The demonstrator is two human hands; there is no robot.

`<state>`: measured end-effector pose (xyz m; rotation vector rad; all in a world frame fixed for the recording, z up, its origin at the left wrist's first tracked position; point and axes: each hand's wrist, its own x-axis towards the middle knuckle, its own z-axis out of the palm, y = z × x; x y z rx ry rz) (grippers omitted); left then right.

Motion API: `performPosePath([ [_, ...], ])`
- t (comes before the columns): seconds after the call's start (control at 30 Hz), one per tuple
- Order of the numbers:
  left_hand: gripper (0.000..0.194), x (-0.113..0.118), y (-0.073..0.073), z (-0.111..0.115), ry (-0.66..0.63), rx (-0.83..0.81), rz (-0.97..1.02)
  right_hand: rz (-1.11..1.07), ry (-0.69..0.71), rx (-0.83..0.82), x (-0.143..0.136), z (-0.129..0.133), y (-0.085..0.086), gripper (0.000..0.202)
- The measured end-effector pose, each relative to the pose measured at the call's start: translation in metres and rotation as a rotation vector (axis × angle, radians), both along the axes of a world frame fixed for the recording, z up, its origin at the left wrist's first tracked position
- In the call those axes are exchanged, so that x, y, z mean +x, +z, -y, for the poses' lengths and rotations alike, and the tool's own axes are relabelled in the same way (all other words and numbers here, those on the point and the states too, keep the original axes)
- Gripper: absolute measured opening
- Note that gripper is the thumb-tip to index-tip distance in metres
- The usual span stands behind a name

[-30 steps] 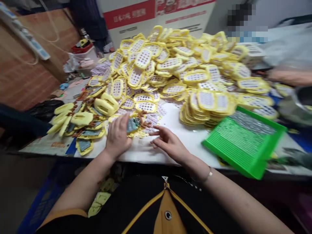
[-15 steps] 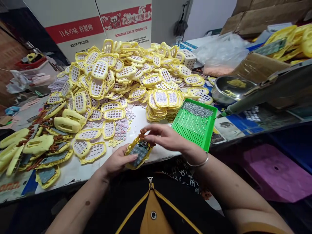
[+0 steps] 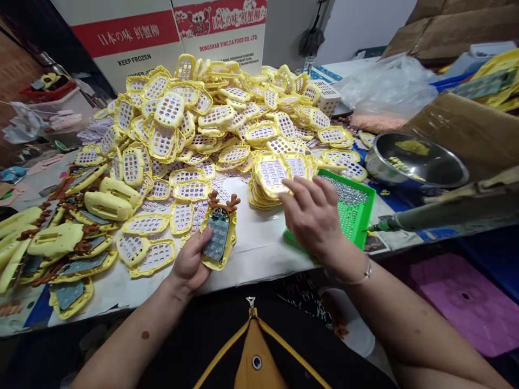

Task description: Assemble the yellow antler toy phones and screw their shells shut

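Note:
In my left hand [image 3: 193, 261] is a toy phone half [image 3: 218, 237], a yellow shell with a grey keypad and circuit board inside and brown antlers on top. The thumb lies across its left edge. My right hand [image 3: 310, 213] is raised with its fingers apart, holding nothing that I can see. Its fingertips reach the near edge of a stack of yellow shells with keypads [image 3: 271, 175]; whether they touch is unclear. Beneath that hand, and partly hidden by it, lies a green tray [image 3: 367, 210] with small silver screws in it.
A large heap of yellow shells [image 3: 217, 118] covers the back of the table. At the left are piled antlered toy halves [image 3: 83, 265]. To the right stand a steel bowl [image 3: 417, 162] and a dark-handled screwdriver [image 3: 430, 210]. A pink stool [image 3: 466, 297] is below.
My right hand has left the antlers and moved right towards the stack and tray. The left hand has shifted slightly left and now holds the toy half more upright.

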<state>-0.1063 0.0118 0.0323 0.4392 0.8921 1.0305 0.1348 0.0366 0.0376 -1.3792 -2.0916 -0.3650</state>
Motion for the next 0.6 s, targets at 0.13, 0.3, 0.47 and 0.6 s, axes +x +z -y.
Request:
performPosePath([
  [0.13, 0.025, 0.015, 0.009, -0.003, -0.008, 0.073, 0.058, -0.088, 0.236, -0.119, -0.023, 0.043, -0.014, 0.026],
  [0.3, 0.018, 0.020, 0.011, 0.003, -0.018, 0.082, 0.035, -0.278, 0.529, -0.258, -0.038, 0.069, -0.035, 0.036],
  [0.47, 0.025, 0.013, 0.012, 0.016, -0.055, 0.079, 0.017, -1.179, 0.465, -0.571, -0.042, 0.065, -0.048, 0.041],
  [0.6, 0.037, 0.013, 0.013, 0.023, -0.227, 0.095, -0.003, -1.643, 0.710, -1.297, -0.060, 0.061, -0.059, 0.068],
])
